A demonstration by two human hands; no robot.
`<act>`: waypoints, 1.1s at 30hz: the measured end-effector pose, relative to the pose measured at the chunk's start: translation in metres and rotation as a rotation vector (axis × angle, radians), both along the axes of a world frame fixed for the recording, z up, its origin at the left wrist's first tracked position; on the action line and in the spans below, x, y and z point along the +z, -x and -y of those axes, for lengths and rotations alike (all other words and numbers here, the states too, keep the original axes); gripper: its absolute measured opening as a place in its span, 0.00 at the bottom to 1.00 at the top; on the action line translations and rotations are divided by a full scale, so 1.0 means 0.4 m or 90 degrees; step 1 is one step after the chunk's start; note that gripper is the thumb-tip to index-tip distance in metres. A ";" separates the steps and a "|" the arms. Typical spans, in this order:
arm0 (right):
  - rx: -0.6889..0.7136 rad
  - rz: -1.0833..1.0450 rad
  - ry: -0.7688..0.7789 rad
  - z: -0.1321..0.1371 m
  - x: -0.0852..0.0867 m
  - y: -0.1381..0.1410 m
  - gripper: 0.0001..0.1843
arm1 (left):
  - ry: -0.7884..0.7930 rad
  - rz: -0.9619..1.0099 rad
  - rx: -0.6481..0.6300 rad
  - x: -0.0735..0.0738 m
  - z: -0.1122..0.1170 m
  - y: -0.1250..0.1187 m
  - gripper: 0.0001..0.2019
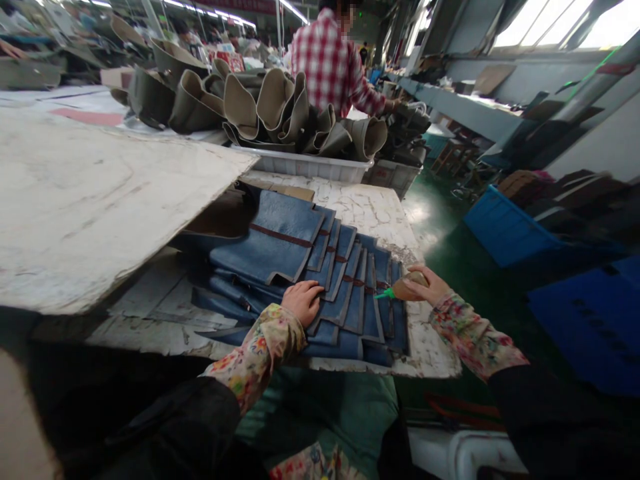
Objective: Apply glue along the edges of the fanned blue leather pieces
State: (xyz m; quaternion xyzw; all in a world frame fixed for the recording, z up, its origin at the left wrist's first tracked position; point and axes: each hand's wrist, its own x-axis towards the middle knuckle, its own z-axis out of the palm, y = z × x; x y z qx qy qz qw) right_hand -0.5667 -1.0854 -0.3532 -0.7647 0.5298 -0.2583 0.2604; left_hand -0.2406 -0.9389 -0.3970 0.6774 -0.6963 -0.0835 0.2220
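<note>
A fanned, overlapping stack of blue leather-like panels (pixel 285 230) with grey edges and dark brown strips lies on the worn white work surface. My left hand (pixel 302 303) rests on the stack with its fingers laid over the panels, slightly bent, gripping nothing. At the right end of the stack, my right hand (pixel 431 285) is closed around a brownish squeeze bottle (pixel 411 285) with a green nozzle. The nozzle tip points left, over the brown strip of one of the panels; whether it touches cannot be made out.
A large pale board (pixel 115 207) overhangs the stack's left side. Behind stands a white plastic bin (pixel 320 165) full of curved olive-grey pieces. Blue crates (pixel 505 230) stand on the green floor at right. A person in a red checked shirt (pixel 323 63) is beyond the bin.
</note>
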 end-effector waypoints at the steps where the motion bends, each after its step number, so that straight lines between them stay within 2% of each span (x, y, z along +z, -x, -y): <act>1: 0.010 0.001 0.000 -0.005 -0.003 0.004 0.31 | -0.001 0.000 0.000 0.001 -0.001 0.001 0.17; 7: -0.009 -0.016 0.009 -0.009 0.007 0.003 0.34 | 0.004 -0.002 0.004 0.004 -0.008 0.005 0.16; 10: -0.012 -0.006 -0.002 -0.029 0.018 -0.005 0.32 | 0.007 -0.001 0.002 0.003 -0.011 0.004 0.16; 14: -0.006 -0.018 -0.104 -0.066 0.011 0.017 0.33 | 0.011 0.004 -0.002 -0.004 -0.011 0.003 0.16; 17: 0.020 -0.023 -0.136 -0.082 -0.001 0.042 0.33 | 0.011 0.013 -0.005 -0.007 -0.009 0.003 0.17; 24: -0.010 -0.002 -0.128 -0.111 0.007 0.052 0.33 | 0.001 0.018 -0.004 -0.001 -0.014 0.009 0.17; 28: 0.030 -0.014 -0.166 -0.140 0.009 0.070 0.33 | 0.007 0.018 -0.002 -0.003 -0.017 0.013 0.17; 33: 0.050 0.008 -0.144 -0.163 -0.009 0.103 0.32 | 0.006 0.018 0.003 -0.008 -0.018 0.016 0.17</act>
